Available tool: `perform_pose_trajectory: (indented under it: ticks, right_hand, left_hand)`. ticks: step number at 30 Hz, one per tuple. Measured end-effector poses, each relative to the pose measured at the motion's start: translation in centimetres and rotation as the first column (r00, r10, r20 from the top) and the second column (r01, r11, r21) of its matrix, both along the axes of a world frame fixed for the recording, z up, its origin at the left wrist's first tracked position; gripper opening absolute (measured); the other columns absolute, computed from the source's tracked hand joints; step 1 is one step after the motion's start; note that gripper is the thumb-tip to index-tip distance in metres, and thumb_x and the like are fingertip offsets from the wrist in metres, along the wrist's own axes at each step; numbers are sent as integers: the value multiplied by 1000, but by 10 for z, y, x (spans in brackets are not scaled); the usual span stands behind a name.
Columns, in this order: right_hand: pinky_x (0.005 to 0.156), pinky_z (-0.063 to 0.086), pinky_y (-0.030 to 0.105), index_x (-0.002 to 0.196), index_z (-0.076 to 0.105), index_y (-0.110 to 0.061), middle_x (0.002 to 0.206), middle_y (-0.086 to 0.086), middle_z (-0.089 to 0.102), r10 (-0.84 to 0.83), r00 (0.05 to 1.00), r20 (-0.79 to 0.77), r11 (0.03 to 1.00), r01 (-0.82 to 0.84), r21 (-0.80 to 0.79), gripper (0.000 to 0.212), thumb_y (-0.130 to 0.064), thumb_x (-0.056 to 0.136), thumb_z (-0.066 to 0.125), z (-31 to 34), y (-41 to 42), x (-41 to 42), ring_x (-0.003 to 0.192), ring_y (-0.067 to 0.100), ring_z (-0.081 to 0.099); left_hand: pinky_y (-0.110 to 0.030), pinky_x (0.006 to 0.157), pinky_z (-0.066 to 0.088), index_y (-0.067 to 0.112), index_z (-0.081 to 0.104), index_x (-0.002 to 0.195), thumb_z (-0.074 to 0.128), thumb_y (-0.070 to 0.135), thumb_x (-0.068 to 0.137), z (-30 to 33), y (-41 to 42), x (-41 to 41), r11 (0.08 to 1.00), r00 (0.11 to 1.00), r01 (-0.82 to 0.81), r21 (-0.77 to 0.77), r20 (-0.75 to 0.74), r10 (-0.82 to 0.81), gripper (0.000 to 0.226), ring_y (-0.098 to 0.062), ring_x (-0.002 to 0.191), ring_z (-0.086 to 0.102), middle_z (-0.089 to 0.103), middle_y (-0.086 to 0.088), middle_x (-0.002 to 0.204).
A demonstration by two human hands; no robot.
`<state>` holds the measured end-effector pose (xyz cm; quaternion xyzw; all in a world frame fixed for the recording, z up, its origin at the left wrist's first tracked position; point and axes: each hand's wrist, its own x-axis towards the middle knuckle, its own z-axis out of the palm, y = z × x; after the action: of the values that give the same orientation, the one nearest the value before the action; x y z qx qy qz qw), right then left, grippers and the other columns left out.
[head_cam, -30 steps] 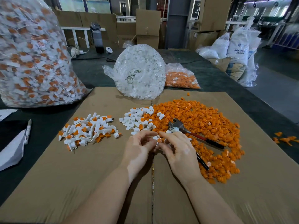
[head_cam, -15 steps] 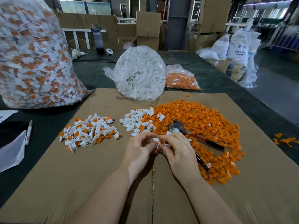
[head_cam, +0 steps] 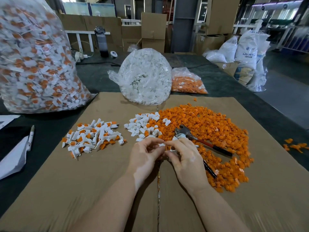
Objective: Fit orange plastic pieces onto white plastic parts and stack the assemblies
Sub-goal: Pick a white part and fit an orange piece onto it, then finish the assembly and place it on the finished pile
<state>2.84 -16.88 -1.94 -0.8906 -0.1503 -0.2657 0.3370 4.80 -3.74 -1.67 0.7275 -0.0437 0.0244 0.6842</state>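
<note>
Pinching 1 small white plastic part (head_cam: 161, 145), both hands' grips clamp it: left hand (head_cam: 145, 158), right hand (head_cam: 185, 158).

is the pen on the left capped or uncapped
Cannot tell. The white marker pen lies flat on the dark table beside a white sheet of paper, but it is too small and blurred to make out a cap.

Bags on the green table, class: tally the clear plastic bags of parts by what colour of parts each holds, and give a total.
Mixed white-and-orange parts: 1, the big bag at far left.
White parts only: 1, the round bag in the middle.
Orange parts only: 1, the small bag beside it.
Total: 3
</note>
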Motion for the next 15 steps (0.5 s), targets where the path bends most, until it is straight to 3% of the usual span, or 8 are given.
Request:
perform_pose_trajectory:
  ticks: [3,5,8,10,13,15]
  right_hand:
    - [81,47,38,103,69,-9,93,3,64,-87,996,32,996,88,-15,26,-10,78,74,1,-3,-2,92,21,59]
    - [85,42,42,109,67,-10,102,5,66,-261,965,31,964,262,-52,30,-16,80,73,3,-8,-1,100,25,59]
    - [101,28,41,131,49,-18,130,3,52,-586,791,-178,793,514,-327,46,-42,92,51,12,-21,2,122,22,44]
    - [109,19,46,134,42,-21,137,3,44,-670,677,-305,719,490,-492,53,-52,91,42,17,-31,6,129,22,35]
    - [111,9,55,130,43,-22,140,6,38,-633,615,-470,760,380,-527,53,-51,86,47,25,-41,13,133,27,29]
    - [111,8,55,126,44,-23,138,5,39,-630,605,-487,759,349,-549,52,-52,84,50,29,-43,16,131,27,30]
  left_hand:
    - [-36,73,55,12,67,87,66,-2,82,-1,-1,2,996,998,-18,-83,-53,13,15,-20,67,63,62,-10,69]
    - [-36,76,55,13,66,88,66,-1,82,-1,-1,4,994,996,-42,-101,-77,35,16,-24,71,64,65,-14,76]
    - [-29,73,55,14,66,91,65,1,84,-1,-1,7,991,993,-64,-121,-110,51,16,-16,69,67,69,-18,82]
    - [-29,73,55,15,66,92,65,2,84,-1,-1,10,987,988,-74,-139,-143,54,15,-14,67,68,71,-16,79]
    - [-38,77,56,14,66,92,66,4,83,-3,-2,14,982,982,-85,-167,-181,54,14,-17,67,67,70,-9,70]
    - [-43,81,56,14,67,92,68,4,82,-3,-2,16,978,976,-101,-184,-208,62,14,-20,69,68,69,-10,71]
